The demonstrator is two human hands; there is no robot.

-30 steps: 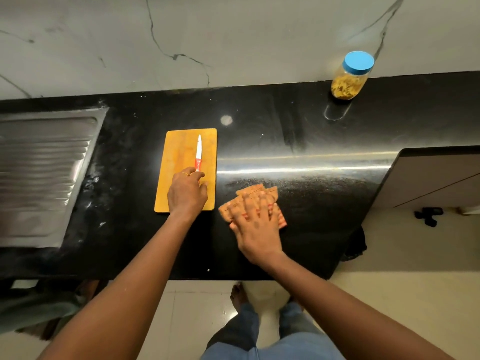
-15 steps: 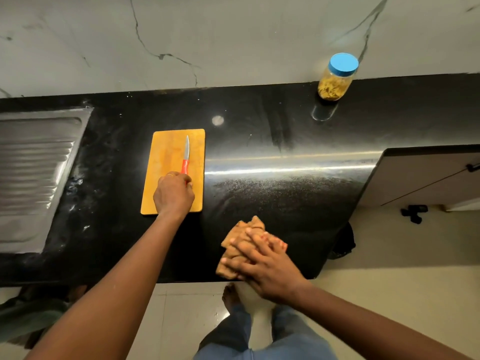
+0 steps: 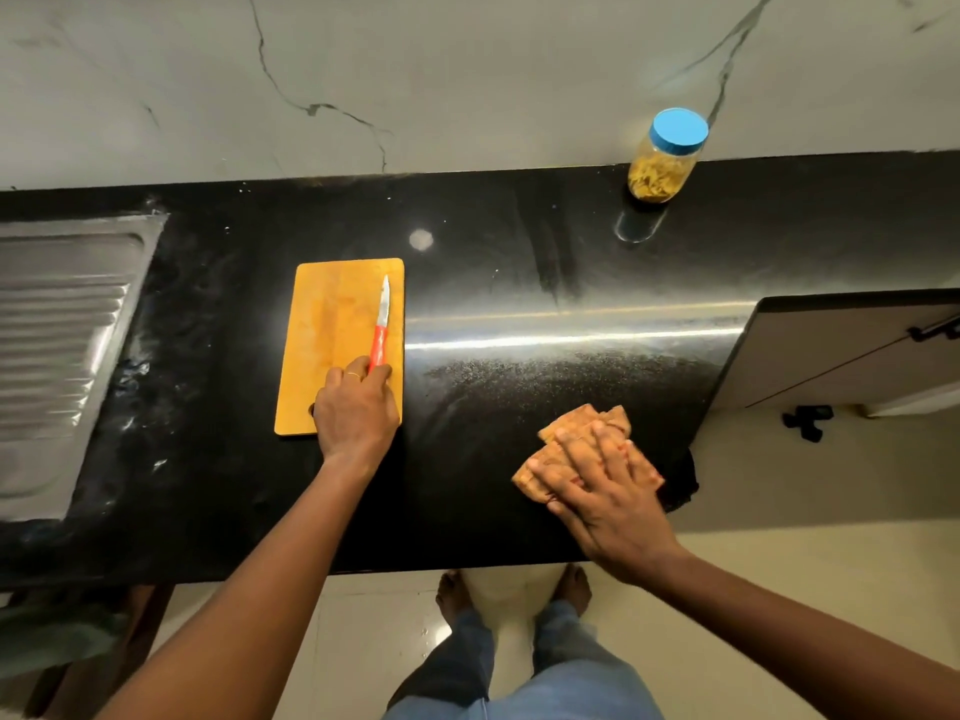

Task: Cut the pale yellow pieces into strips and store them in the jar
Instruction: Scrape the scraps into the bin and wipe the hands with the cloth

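Steel ribs of the sink drainboard [image 3: 62, 330] lie far to my left, out of the work. Next comes the rectangular yellow wooden cutting board [image 3: 332, 314], with no pieces on it. On its right side lies the red-handled steel knife [image 3: 382, 324], blade pointing away from me. My left hand [image 3: 356, 413] rests on the board's near end with its fingers curled over the butt of the handle, which I judge steadies both knife and board. Further right, near the front edge of the glossy black stone counter [image 3: 519, 283], my right hand [image 3: 608, 491] lies flat, fingers spread, pressing down on the folded orange cloth [image 3: 613, 420], as for wiping. At the back right, against the marble wall [image 3: 467, 70] and well apart from both hands, stands the clear jar with the blue lid [image 3: 667, 153]. It is closed, its lower part holding pale yellow strips [image 3: 653, 181], so I judge the cutting done and only cleaning left.
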